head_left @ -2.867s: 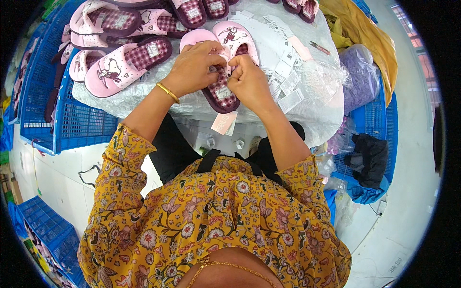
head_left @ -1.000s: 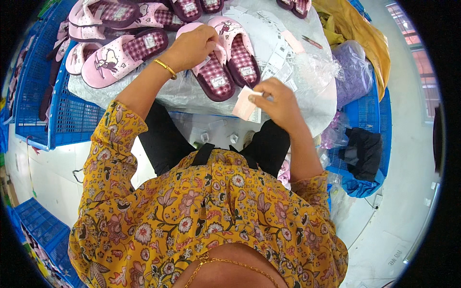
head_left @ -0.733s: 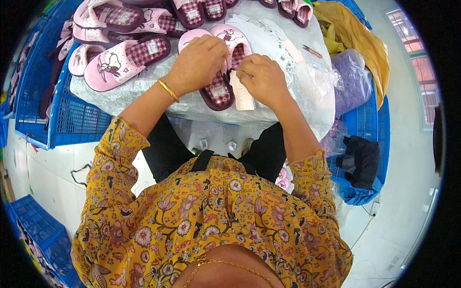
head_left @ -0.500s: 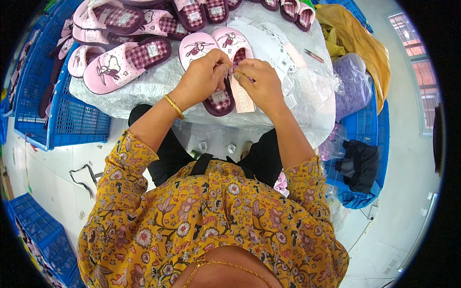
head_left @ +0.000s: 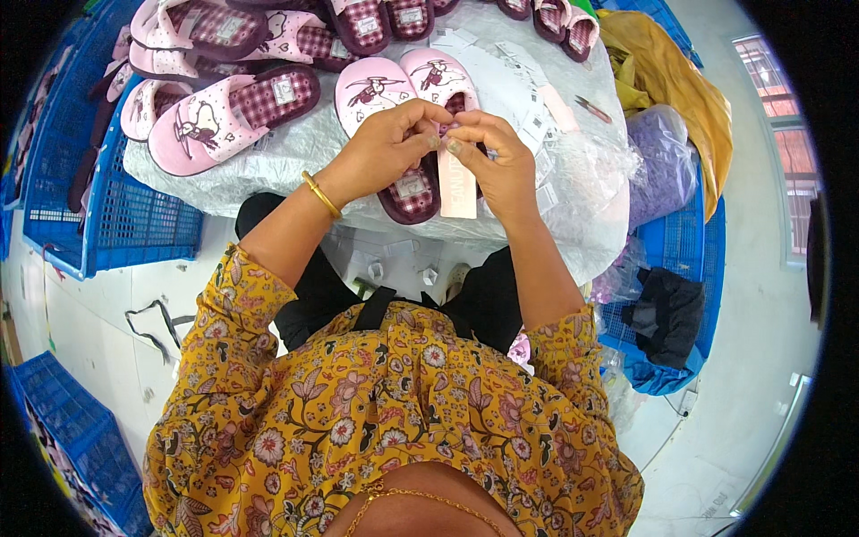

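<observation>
Two hands over pink slippers [head_left: 407,134], left hand [head_left: 389,148] and right hand [head_left: 497,161] grips pinching pale tag [head_left: 458,183]

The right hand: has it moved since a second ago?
Yes. The right hand came up from the table's near edge to meet the left hand over the pink slippers.

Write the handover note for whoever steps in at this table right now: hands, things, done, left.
Left hand: fingertips pinched at the top of the pale pink paper tag, over the pair of pink slippers.
Right hand: also pinching the tag's top; the tag hangs below the fingers.
Things: more pink slippers lie at the left of the plastic-covered table; loose tags and small snips at the right.
Done: cannot tell whether any slipper is tagged.
Left: the tag is not visibly fixed to the pair.
</observation>
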`<action>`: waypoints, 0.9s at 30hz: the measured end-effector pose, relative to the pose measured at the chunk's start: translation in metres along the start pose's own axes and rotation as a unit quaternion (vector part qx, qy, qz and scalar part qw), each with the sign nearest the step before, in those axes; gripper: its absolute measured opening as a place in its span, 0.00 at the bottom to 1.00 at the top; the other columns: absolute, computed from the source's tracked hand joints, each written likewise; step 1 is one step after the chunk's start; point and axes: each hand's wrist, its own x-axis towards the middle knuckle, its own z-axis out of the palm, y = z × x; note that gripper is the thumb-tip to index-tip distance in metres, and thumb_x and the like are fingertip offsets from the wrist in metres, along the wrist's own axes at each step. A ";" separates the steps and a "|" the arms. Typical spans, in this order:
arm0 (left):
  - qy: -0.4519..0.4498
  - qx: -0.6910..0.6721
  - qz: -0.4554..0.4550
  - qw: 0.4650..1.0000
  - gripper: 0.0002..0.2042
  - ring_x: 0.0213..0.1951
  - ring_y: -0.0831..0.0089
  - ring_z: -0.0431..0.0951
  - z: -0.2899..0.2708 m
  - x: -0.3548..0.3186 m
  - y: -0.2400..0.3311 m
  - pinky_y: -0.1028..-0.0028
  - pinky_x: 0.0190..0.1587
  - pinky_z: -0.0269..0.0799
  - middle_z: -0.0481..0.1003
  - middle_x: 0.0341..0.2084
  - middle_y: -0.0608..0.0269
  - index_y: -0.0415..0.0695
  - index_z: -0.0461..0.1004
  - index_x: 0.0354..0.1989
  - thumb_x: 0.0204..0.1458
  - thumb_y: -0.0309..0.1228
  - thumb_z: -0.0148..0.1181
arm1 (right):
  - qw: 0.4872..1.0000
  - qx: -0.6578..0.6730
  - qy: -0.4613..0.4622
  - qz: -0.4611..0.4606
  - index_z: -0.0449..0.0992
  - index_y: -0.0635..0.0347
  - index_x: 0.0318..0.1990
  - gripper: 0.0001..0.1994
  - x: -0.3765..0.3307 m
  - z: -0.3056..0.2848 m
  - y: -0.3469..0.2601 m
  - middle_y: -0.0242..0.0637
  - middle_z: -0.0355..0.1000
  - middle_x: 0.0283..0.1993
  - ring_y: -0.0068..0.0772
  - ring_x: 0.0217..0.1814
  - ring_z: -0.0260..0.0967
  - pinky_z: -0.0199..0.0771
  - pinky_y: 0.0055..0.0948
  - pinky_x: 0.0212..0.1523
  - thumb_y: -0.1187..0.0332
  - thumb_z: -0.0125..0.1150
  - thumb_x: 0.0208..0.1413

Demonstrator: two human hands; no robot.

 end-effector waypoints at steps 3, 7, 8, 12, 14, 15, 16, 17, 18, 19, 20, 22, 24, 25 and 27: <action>-0.025 0.001 0.009 1.000 0.12 0.28 0.89 0.66 -0.002 0.003 -0.004 0.85 0.30 0.64 0.69 0.28 0.76 0.41 0.71 0.52 0.60 0.22 0.54 | 1.000 0.004 -0.014 0.003 0.83 0.58 0.39 0.08 -0.001 0.000 0.000 0.34 0.74 0.50 0.29 0.55 0.68 0.70 0.28 0.53 0.73 0.70 0.50; -0.041 0.001 0.018 0.999 0.13 0.29 0.89 0.66 -0.004 0.004 -0.009 0.86 0.31 0.64 0.69 0.29 0.75 0.40 0.70 0.53 0.59 0.21 0.55 | 1.000 0.007 -0.027 0.008 0.83 0.58 0.38 0.08 -0.001 -0.001 -0.004 0.34 0.74 0.50 0.29 0.55 0.69 0.70 0.29 0.53 0.73 0.70 0.49; -0.042 0.007 0.015 0.999 0.14 0.29 0.89 0.66 -0.004 0.004 -0.008 0.85 0.32 0.64 0.69 0.29 0.75 0.40 0.70 0.53 0.58 0.21 0.55 | 0.999 0.006 -0.032 0.010 0.83 0.58 0.38 0.08 -0.001 -0.001 -0.004 0.34 0.74 0.49 0.29 0.54 0.69 0.71 0.29 0.53 0.73 0.70 0.49; -0.047 0.015 0.021 0.999 0.13 0.30 0.89 0.67 -0.005 0.005 -0.010 0.85 0.32 0.65 0.70 0.29 0.74 0.39 0.70 0.52 0.59 0.21 0.55 | 0.999 -0.022 -0.047 0.007 0.83 0.59 0.38 0.08 0.000 -0.002 -0.005 0.34 0.75 0.48 0.30 0.52 0.70 0.71 0.29 0.51 0.73 0.70 0.50; -0.042 0.028 0.018 0.999 0.12 0.31 0.89 0.68 -0.005 0.004 -0.009 0.85 0.34 0.65 0.71 0.30 0.74 0.39 0.70 0.51 0.59 0.21 0.55 | 0.998 -0.035 -0.054 0.001 0.82 0.59 0.38 0.08 0.000 -0.002 -0.006 0.35 0.75 0.48 0.30 0.52 0.71 0.72 0.29 0.51 0.73 0.69 0.50; -0.039 0.025 0.017 0.999 0.12 0.32 0.88 0.68 -0.004 0.004 -0.009 0.85 0.34 0.66 0.71 0.30 0.73 0.39 0.70 0.51 0.59 0.21 0.55 | 0.998 -0.034 -0.057 -0.001 0.82 0.59 0.39 0.08 0.000 -0.002 -0.007 0.35 0.75 0.48 0.30 0.51 0.71 0.72 0.29 0.51 0.73 0.69 0.50; -0.036 0.023 0.015 0.999 0.12 0.32 0.88 0.69 -0.004 0.004 -0.010 0.85 0.35 0.66 0.72 0.31 0.73 0.39 0.70 0.51 0.59 0.21 0.55 | 0.998 -0.033 -0.061 -0.004 0.82 0.60 0.39 0.08 0.001 -0.002 -0.008 0.36 0.74 0.48 0.30 0.51 0.71 0.72 0.29 0.51 0.73 0.69 0.50; -0.032 0.021 0.013 0.999 0.12 0.33 0.88 0.70 -0.003 0.004 -0.011 0.85 0.36 0.67 0.72 0.32 0.73 0.39 0.70 0.51 0.59 0.21 0.55 | 0.998 -0.018 -0.063 0.008 0.82 0.60 0.39 0.08 0.000 -0.002 -0.008 0.36 0.75 0.48 0.30 0.50 0.72 0.72 0.28 0.51 0.74 0.69 0.50; -0.033 0.017 0.010 0.999 0.12 0.33 0.88 0.70 -0.004 0.004 -0.011 0.85 0.36 0.67 0.73 0.32 0.72 0.39 0.69 0.51 0.59 0.21 0.55 | 0.998 -0.004 -0.065 0.020 0.82 0.60 0.40 0.08 0.000 -0.002 -0.008 0.36 0.75 0.47 0.29 0.49 0.72 0.72 0.27 0.50 0.74 0.68 0.51; -0.034 0.012 0.007 0.999 0.12 0.34 0.88 0.71 -0.004 0.003 -0.010 0.85 0.37 0.68 0.73 0.32 0.72 0.39 0.69 0.51 0.59 0.21 0.55 | 0.997 0.010 -0.067 0.031 0.82 0.60 0.40 0.09 0.000 -0.002 -0.008 0.36 0.75 0.47 0.29 0.49 0.72 0.72 0.27 0.50 0.74 0.68 0.51; -0.036 0.007 0.005 0.999 0.12 0.34 0.87 0.71 -0.004 0.003 -0.009 0.85 0.37 0.68 0.73 0.33 0.72 0.38 0.69 0.50 0.59 0.21 0.55 | 0.998 0.005 -0.064 0.015 0.82 0.60 0.41 0.09 0.000 -0.003 -0.007 0.36 0.75 0.46 0.28 0.48 0.72 0.72 0.26 0.49 0.74 0.68 0.51; -0.038 0.009 0.015 0.999 0.12 0.34 0.87 0.71 -0.004 0.004 -0.013 0.84 0.37 0.68 0.73 0.33 0.72 0.39 0.69 0.51 0.59 0.21 0.55 | 0.998 -0.005 -0.058 -0.017 0.81 0.61 0.41 0.09 0.000 -0.003 -0.002 0.36 0.75 0.45 0.26 0.46 0.72 0.72 0.25 0.48 0.74 0.68 0.52; -0.041 0.009 0.016 0.999 0.12 0.34 0.87 0.71 -0.005 0.004 -0.014 0.84 0.37 0.68 0.73 0.33 0.72 0.39 0.69 0.51 0.59 0.20 0.55 | 0.997 0.019 -0.069 0.022 0.80 0.62 0.40 0.07 0.001 -0.001 -0.008 0.35 0.75 0.43 0.24 0.44 0.72 0.72 0.24 0.46 0.74 0.67 0.53; -0.044 0.007 0.012 0.999 0.13 0.34 0.87 0.71 -0.006 0.003 -0.014 0.84 0.37 0.68 0.73 0.33 0.72 0.39 0.69 0.51 0.59 0.20 0.55 | 0.996 0.031 -0.074 0.042 0.80 0.63 0.39 0.07 0.002 0.000 -0.010 0.34 0.75 0.43 0.23 0.43 0.71 0.72 0.23 0.45 0.74 0.67 0.53; -0.052 0.004 0.009 0.999 0.13 0.34 0.87 0.71 -0.006 0.002 -0.010 0.84 0.36 0.67 0.73 0.32 0.72 0.39 0.69 0.51 0.58 0.20 0.55 | 0.990 0.089 -0.066 0.086 0.79 0.64 0.37 0.06 0.000 0.002 -0.004 0.34 0.75 0.41 0.23 0.41 0.71 0.72 0.23 0.44 0.75 0.67 0.53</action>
